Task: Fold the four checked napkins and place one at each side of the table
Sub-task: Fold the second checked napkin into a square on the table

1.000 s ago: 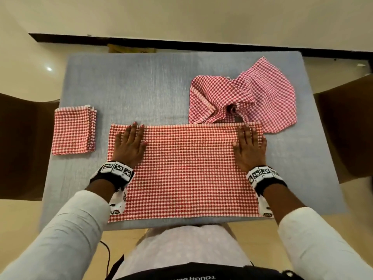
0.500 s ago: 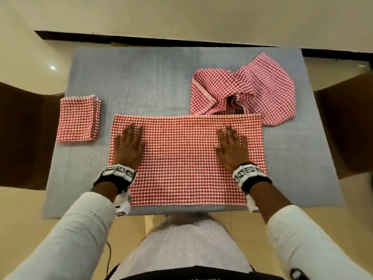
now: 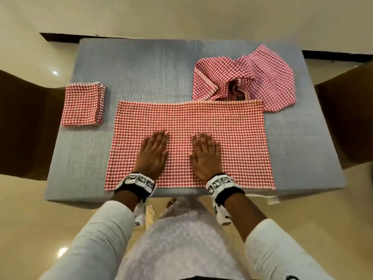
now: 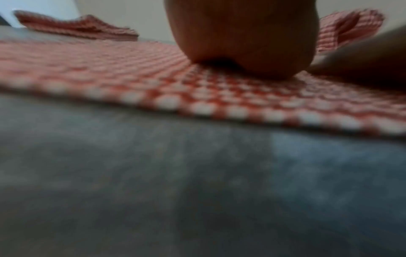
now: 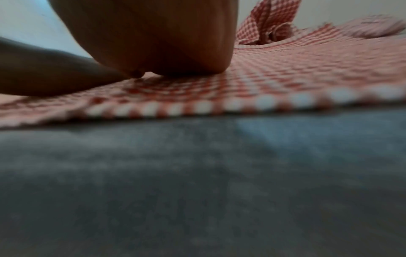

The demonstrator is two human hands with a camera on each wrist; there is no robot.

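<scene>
My hands have slid inward: left hand [image 3: 154,153] and right hand [image 3: 205,155] press flat on the half-folded napkin [image 3: 232,138] at the near edge. One folded napkin [image 3: 82,105] sits at the tabletop's [image 3: 141,67] left edge; crumpled napkins [image 3: 260,77] wait far right.

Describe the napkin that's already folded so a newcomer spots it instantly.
Start at the grey table and go to its left edge, by the dark chair. The folded napkin lies there alone, untouched. It is a small, thick, layered square, unlike the wide flat napkin under both hands and the crumpled pile far right.
</scene>
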